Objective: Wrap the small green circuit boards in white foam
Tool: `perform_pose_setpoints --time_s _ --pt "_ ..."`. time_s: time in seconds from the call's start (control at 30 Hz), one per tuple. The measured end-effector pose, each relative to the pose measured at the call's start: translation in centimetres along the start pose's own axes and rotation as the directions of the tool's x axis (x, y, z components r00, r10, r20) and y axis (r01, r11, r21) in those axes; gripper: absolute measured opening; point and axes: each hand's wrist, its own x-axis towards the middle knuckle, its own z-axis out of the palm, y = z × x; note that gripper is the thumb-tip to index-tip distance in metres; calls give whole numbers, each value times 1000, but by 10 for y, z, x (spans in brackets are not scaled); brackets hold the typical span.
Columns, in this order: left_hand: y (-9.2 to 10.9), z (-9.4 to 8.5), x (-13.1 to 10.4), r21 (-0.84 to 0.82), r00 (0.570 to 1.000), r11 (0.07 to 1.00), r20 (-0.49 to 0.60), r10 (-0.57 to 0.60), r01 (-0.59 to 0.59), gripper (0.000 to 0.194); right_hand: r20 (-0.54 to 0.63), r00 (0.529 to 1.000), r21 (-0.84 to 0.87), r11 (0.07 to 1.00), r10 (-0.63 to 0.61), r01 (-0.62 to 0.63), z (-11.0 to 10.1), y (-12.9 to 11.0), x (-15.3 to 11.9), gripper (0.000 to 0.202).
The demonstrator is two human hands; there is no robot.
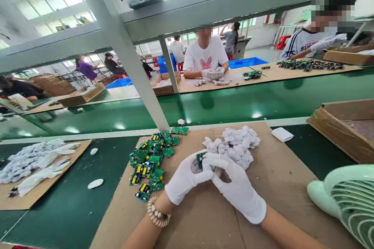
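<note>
My left hand (187,177), in a white glove with a beaded bracelet at the wrist, is closed on a small green circuit board (200,160). My right hand (233,183), also gloved in white, meets it above the cardboard sheet (210,221). Its thumb and fingers are pressed together at the board's right side, where a small pale piece shows, too hidden to name. Left of my hands lies a heap of green circuit boards (153,159) with yellow and black parts. Just behind them is a pile of crumpled white pieces (238,144).
A pale green fan (347,198) stands at the right, below a cardboard box (344,132). A folded white cloth (282,134) lies near the green conveyor belt (233,105). Across it, a co-worker in white gloves (213,74) sits. White gloves (46,175) and white pieces lie at left.
</note>
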Motion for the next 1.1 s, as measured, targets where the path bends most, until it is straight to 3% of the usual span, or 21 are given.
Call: perform_pose_setpoints --time_s 0.2,0.33,0.57,0.83,1.1 --pt "-3 -1 0 27 999 1000 48 10 -12 48 30 999 -63 998 22 -20 -5 -7 1 23" --pt "-4 -2 1 85 1000 996 -23 11 -9 47 102 990 -17 995 95 -94 -8 -11 0 22" --pt "-2 -2 1 20 995 997 -74 -74 75 44 171 928 278 887 332 -369 -6 -21 -3 56" --pt "1 0 -1 -53 991 996 -112 -74 68 34 163 922 179 908 352 -379 -4 -18 -4 54" --pt "1 3 -5 -110 993 991 -83 -84 75 37 188 911 224 887 367 -403 -3 -19 -6 55"
